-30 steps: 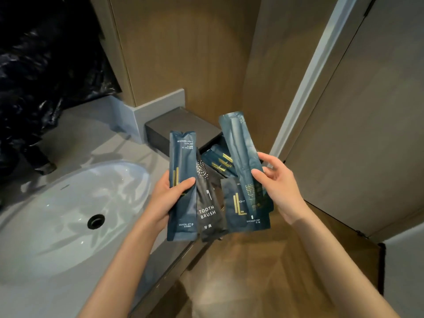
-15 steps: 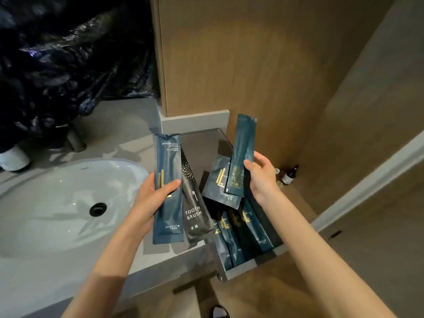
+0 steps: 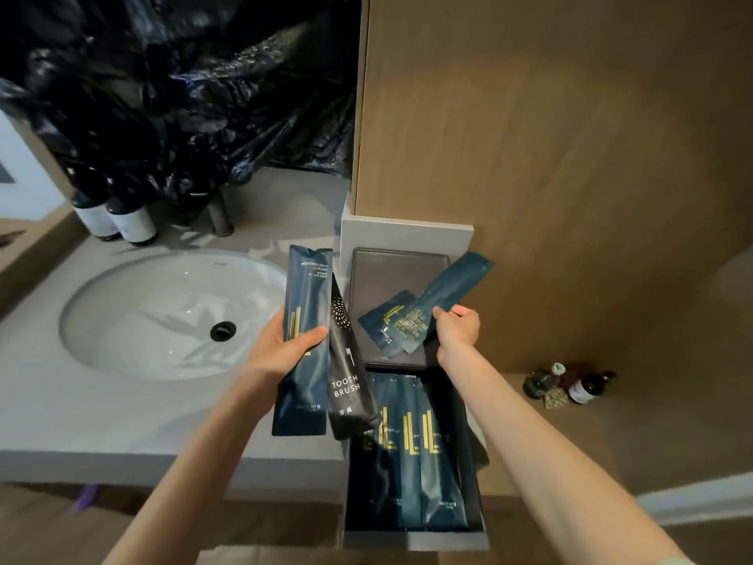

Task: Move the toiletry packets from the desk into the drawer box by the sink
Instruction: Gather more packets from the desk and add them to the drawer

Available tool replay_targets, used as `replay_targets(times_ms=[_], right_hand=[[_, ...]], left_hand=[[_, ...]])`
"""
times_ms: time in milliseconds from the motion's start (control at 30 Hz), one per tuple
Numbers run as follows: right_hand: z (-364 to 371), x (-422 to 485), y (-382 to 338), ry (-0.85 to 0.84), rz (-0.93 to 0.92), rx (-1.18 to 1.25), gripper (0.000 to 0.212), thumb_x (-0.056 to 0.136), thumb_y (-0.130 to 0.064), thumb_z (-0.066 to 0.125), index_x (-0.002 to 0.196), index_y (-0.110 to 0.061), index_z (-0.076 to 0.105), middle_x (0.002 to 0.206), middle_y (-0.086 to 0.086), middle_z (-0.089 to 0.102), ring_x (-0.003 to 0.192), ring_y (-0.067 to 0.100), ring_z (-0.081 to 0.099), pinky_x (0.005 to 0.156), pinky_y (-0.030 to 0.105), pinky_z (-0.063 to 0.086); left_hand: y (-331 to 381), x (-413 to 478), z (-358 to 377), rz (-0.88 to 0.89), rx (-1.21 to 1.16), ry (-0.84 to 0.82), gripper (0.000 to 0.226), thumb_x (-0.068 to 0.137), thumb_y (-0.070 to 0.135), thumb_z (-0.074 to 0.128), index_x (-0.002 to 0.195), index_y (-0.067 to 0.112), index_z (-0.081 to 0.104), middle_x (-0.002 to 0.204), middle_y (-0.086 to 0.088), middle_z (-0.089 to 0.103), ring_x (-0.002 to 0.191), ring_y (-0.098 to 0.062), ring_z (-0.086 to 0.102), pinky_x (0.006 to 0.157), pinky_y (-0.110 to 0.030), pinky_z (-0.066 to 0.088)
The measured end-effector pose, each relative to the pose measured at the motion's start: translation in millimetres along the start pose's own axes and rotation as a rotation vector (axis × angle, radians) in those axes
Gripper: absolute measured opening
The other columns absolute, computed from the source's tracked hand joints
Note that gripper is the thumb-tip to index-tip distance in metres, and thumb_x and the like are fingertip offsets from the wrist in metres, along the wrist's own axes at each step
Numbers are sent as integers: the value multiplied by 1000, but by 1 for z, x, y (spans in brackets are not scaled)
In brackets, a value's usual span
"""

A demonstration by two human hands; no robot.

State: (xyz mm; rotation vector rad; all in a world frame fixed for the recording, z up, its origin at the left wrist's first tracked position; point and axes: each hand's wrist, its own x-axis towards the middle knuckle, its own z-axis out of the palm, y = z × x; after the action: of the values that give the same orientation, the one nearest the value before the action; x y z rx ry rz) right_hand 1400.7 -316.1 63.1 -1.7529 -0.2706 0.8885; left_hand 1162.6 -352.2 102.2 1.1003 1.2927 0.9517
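My left hand [image 3: 281, 346] grips a tall dark blue packet [image 3: 303, 303] and a black toothbrush packet [image 3: 346, 377] behind it, held upright over the counter edge. My right hand [image 3: 456, 328] holds a long teal packet [image 3: 444, 295] and a small square blue packet [image 3: 385, 320], tilted low over the dark lid of the drawer box [image 3: 395, 271]. The pulled-out drawer [image 3: 472, 475] below holds several dark blue packets [image 3: 419, 462] lying side by side.
A white oval sink [image 3: 163, 316] lies to the left in the grey counter [image 3: 81, 409]. Dark bottles [image 3: 122, 222] and black plastic wrap [image 3: 183, 95] stand behind it. A wooden wall [image 3: 550, 136] rises at right, with small bottles [image 3: 570, 387] on the floor.
The view has swung left and down. My right hand has tipped its two packets from upright to slanted, low over the box lid. The left hand keeps its packets upright.
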Motion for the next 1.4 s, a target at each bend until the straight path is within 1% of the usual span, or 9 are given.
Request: replay_targets(times_ms=[167,300,467,533,633,867,967,1100,1400], right_hand=[[4,-8,-7,53,-31,12,30,87,-12,67,114,-7,56,102,6,57,88,21,53,74,27,41],[-5,-23,-12,43,-94,60,28,83,-11,71,107,-9,58,102,6,62,93,21,57,79,28,45],[-29,-73,-21,-132,-410,-43,19,82,-12,72,98,-13,61,85,-1,70,82,10,66,76,23,51],[-39,-98,-24,-184,-594,-104,12,83,-10,72,91,-13,63,76,-5,69,71,-1,63,69,14,50],[-53,-134,-23,-222,-883,-247,9,83,-9,71,87,-17,67,82,-15,69,79,-7,63,69,4,44],[-64,-173,15,-171,-1505,-549,11,80,-4,70,86,-12,75,89,-7,74,85,13,66,76,26,54],[-60,-185,33,-175,-1548,-525,7,78,-3,71,80,-9,75,89,-4,75,82,17,67,74,31,55],[-55,-194,53,-211,-1626,-548,8,79,-3,74,83,-10,77,91,-3,75,79,19,64,72,30,54],[-60,-194,57,-413,-1617,-688,15,85,-19,71,99,-16,76,110,-5,71,104,17,60,90,30,51]], left_hand=[[-8,-9,2,17,34,45,41,85,13,68,123,16,51,100,1,66,88,-13,65,67,-18,50],[-11,-15,-9,136,103,89,86,82,18,73,147,32,19,152,4,30,137,-15,33,112,-39,30],[-4,-39,-14,375,137,-12,95,88,11,64,150,41,-2,155,29,4,138,13,13,111,-12,17],[-6,-46,-19,445,196,-100,87,90,10,61,149,42,6,151,38,6,133,23,12,104,2,16],[-12,-54,-26,544,325,-179,60,91,5,58,139,34,39,136,46,34,130,20,29,104,1,22],[-22,-78,-37,425,290,-111,32,92,15,59,113,39,59,117,30,59,108,24,47,90,5,32],[-20,-92,-40,364,210,-67,20,89,25,62,100,42,62,103,32,62,94,23,54,81,3,39],[-18,-107,-40,292,77,-18,27,88,34,57,61,34,60,47,20,49,49,2,44,53,-6,37],[-27,-104,-52,158,74,146,47,87,33,65,55,4,48,52,1,33,45,-6,28,42,-12,24]])
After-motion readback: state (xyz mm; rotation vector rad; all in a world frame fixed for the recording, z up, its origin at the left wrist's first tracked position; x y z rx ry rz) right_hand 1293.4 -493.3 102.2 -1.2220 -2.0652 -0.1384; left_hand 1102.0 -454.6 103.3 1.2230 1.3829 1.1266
